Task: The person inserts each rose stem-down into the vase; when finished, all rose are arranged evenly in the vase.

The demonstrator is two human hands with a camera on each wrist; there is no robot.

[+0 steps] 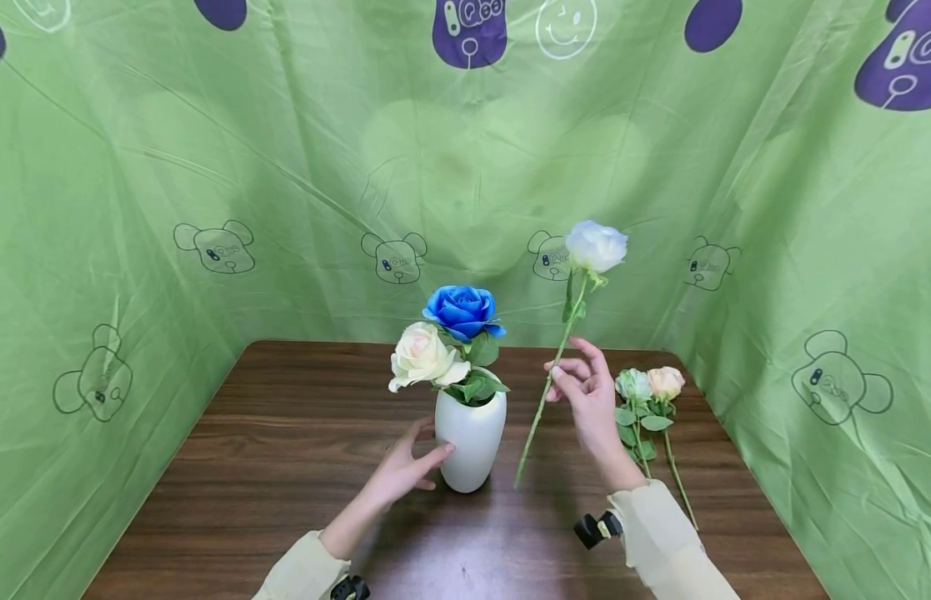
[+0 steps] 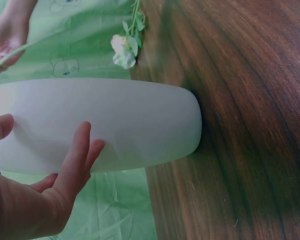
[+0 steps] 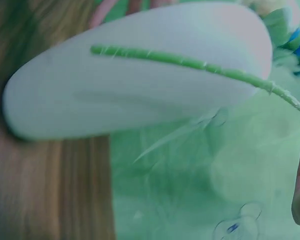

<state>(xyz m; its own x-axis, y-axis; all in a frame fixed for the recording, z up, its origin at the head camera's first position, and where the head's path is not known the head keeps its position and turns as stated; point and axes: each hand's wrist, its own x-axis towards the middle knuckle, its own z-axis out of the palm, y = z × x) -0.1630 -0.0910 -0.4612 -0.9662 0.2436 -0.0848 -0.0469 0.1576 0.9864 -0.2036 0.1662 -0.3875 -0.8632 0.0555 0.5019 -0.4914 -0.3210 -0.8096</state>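
A white vase (image 1: 471,442) stands upright on the table, with a blue rose (image 1: 463,312) and a cream rose (image 1: 423,357) in it. My left hand (image 1: 407,463) rests against the vase's left side, its fairly straight fingers spread; their tips touch the white surface in the left wrist view. To the right of the vase, my right hand (image 1: 585,392) pinches the green stem of a pale bluish-white rose (image 1: 596,247) between thumb and fingers. Its bloom points up and its bare stem end (image 3: 97,50) hangs lower, overlapping the vase in the right wrist view.
On the brown wooden table (image 1: 285,450), a pale green rose (image 1: 633,385) and a peach rose (image 1: 666,382) lie at the right, partly behind my right forearm. A green printed cloth (image 1: 465,167) hangs around the back and both sides.
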